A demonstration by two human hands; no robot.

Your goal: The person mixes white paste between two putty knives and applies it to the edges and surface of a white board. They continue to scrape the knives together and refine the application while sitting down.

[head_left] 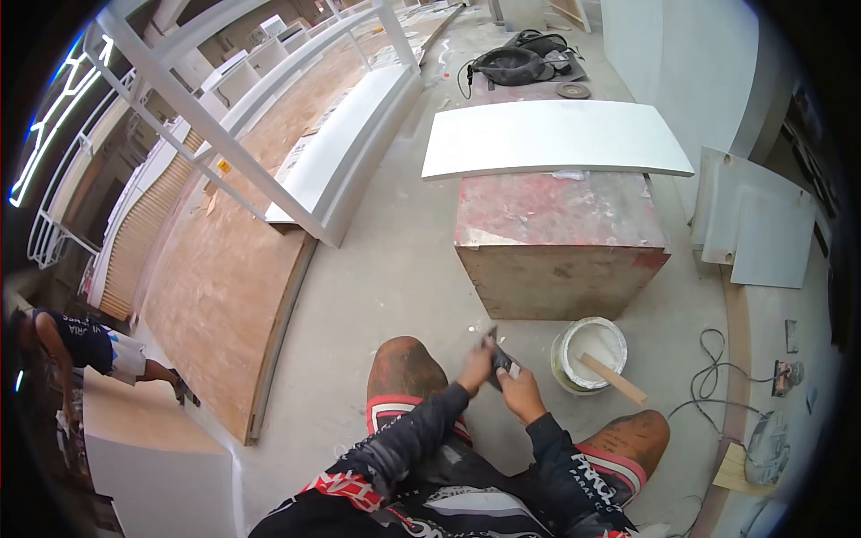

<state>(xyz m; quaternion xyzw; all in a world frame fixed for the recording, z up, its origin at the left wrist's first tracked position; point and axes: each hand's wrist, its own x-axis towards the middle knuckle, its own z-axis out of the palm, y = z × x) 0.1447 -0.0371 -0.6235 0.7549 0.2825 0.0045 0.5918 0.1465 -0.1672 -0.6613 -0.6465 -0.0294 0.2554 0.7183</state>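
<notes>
Between my knees, my left hand (pixel 477 366) and my right hand (pixel 522 394) are closed around a small dark flat tool (pixel 499 359), whose exact kind I cannot make out. Just right of my hands stands a round white bucket (pixel 592 339) of whitish material on the floor. A wooden stick (pixel 613 378) lies across its rim. Beyond the bucket is a paint-stained wooden box (pixel 560 269), with a curved white panel (pixel 556 134) resting on top.
A white frame structure (pixel 359 134) and a wooden platform (pixel 224 296) stand left. A co-worker (pixel 81 345) bends over a panel at far left. A black bag (pixel 520 63) lies behind the box. Panels (pixel 753 215), a cable (pixel 708 381) and a sander (pixel 787 377) are at right.
</notes>
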